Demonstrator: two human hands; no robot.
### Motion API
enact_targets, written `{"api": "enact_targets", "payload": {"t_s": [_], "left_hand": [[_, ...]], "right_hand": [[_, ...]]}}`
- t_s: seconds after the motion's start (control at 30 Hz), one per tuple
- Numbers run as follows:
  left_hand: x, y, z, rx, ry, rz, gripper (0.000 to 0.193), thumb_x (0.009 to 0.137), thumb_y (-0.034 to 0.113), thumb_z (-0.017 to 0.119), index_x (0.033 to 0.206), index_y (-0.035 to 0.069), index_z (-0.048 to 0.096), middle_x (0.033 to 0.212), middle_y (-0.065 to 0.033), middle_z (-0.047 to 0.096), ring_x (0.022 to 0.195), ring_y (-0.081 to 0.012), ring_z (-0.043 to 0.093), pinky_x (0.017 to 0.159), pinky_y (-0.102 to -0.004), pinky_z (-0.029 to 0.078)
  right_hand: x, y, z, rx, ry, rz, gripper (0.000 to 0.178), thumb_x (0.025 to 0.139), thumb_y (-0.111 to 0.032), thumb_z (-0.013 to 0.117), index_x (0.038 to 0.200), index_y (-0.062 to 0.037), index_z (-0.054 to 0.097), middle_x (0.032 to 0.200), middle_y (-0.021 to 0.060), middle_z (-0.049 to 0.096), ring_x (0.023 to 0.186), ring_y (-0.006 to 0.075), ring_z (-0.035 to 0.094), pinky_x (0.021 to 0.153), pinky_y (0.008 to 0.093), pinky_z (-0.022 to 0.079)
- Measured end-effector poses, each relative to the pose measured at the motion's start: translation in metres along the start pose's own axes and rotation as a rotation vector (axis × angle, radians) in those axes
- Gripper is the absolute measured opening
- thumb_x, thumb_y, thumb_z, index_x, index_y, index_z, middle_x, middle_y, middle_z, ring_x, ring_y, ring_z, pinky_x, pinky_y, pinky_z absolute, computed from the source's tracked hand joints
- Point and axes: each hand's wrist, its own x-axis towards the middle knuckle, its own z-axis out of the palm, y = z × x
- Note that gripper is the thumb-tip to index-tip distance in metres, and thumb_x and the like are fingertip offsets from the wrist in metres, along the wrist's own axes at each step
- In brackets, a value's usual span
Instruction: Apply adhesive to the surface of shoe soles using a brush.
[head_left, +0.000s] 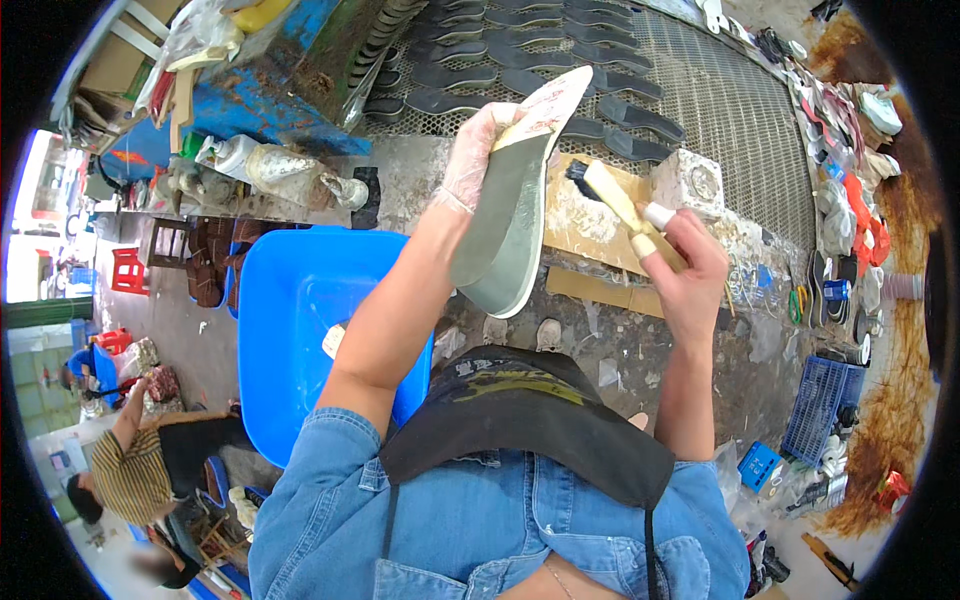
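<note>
In my left hand, covered by a thin clear glove, I hold up a shoe sole by its edge near the upper end. It is grey-green along most of its face, white at the rim, and pale with red marks at the top. My right hand grips a brush with a pale handle and dark bristles; white covers sit on some fingertips. The bristles hang over a glue-smeared cardboard sheet, apart from the sole.
Rows of dark soles lie on a mesh conveyor ahead. A crusted white block stands right of the cardboard. Bottles line the left ledge. A blue tub is by my left arm; another person sits at far left.
</note>
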Motion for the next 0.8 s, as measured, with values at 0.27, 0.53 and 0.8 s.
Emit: {"api": "enact_targets", "payload": {"t_s": [0.27,0.53,0.8], "left_hand": [[-0.003,-0.013,0.008,0.121,0.068,0.072,0.035,0.087,0.038,0.066,0.093,0.005,0.058,0.077,-0.0045,0.056,0.066,-0.0153,0.053,0.051,-0.0272,0.045],[0.008,-0.003,0.000,-0.062,-0.034,-0.078,0.027,0.088,0.028,0.058,0.094,0.001,0.058,0.072,-0.0044,0.053,0.066,-0.0165,0.051,0.051,-0.0266,0.043],[0.029,-0.003,-0.019,-0.325,-0.133,-0.118,0.020,0.087,0.020,0.054,0.093,0.001,0.058,0.068,-0.0018,0.046,0.062,-0.0142,0.043,0.051,-0.0256,0.042]], "right_hand": [[0.021,0.004,0.016,-0.045,0.173,-0.276,0.028,0.069,-0.003,0.072,0.097,-0.0041,0.072,0.074,0.0042,0.055,0.057,0.0127,0.052,0.048,0.0279,0.041],[0.002,0.013,0.016,0.274,0.005,-0.029,0.031,0.073,0.000,0.072,0.105,0.0005,0.070,0.076,0.0000,0.058,0.068,0.0053,0.051,0.058,0.0237,0.038],[-0.017,0.007,0.011,0.369,-0.249,-0.058,0.031,0.073,-0.007,0.073,0.103,-0.0010,0.072,0.074,0.0027,0.060,0.065,0.0107,0.054,0.058,0.0248,0.039]]}}
